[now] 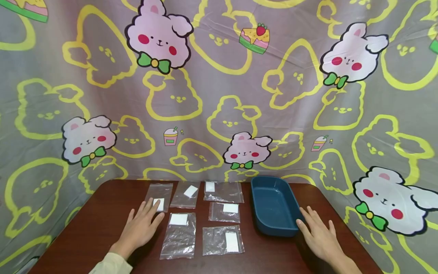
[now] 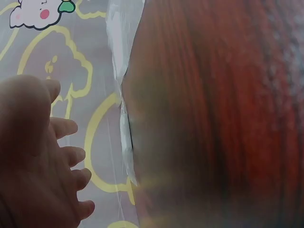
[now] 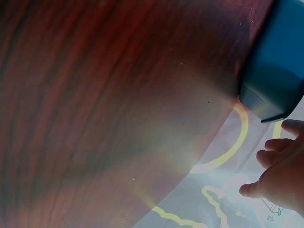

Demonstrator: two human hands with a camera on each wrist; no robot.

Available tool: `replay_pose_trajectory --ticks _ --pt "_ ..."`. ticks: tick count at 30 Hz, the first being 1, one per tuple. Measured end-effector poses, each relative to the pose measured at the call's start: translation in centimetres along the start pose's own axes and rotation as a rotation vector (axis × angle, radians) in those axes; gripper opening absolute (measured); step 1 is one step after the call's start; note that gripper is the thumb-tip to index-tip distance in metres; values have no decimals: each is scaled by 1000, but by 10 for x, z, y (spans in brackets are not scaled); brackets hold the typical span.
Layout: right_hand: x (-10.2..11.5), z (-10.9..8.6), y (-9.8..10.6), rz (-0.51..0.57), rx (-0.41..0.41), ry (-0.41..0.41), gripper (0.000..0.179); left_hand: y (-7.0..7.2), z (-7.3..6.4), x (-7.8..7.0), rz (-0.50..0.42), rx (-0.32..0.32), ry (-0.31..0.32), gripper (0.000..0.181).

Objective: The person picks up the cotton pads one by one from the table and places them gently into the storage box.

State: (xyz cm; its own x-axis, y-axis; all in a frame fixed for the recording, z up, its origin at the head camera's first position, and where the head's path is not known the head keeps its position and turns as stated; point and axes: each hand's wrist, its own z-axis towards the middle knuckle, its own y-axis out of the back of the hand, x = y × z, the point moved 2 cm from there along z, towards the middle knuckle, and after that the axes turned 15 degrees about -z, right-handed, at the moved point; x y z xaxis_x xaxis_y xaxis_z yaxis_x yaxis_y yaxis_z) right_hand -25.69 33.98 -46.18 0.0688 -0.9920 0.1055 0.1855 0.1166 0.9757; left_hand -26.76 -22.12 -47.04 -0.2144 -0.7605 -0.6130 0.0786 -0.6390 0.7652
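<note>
Several clear zip bags lie flat on the dark wood table, each with a small white rectangle inside or on it. My left hand has its fingers spread, and its fingertips overlap the far-left bag near its white rectangle. Just right of that hand lies a larger crinkled bag. My right hand, fingers also extended, is beside the blue tray, fingertips right at its near right side. In the right wrist view, the tray appears just beyond the fingers. Neither hand grips anything.
More bags sit in the middle: a back one, another back one, a shorter one and a front one. The table ends at a curtain printed with rabbits, which surrounds it on the back and sides.
</note>
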Motion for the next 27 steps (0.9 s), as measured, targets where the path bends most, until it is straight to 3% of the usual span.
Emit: replay_pose_trajectory --ticks 10,16,21,27 --pt "7 10 2 217 -24 -43 70 -7 -1 -12 -41 1 -18 63" --pt "18 22 1 339 -39 -115 72 -18 -2 -28 -165 65 -8 66" --pt "21 30 -4 436 -52 -195 71 -31 -8 -38 -268 112 -58 63" --pt "21 36 -11 496 -56 -214 62 -43 -17 -40 -321 172 -108 66"
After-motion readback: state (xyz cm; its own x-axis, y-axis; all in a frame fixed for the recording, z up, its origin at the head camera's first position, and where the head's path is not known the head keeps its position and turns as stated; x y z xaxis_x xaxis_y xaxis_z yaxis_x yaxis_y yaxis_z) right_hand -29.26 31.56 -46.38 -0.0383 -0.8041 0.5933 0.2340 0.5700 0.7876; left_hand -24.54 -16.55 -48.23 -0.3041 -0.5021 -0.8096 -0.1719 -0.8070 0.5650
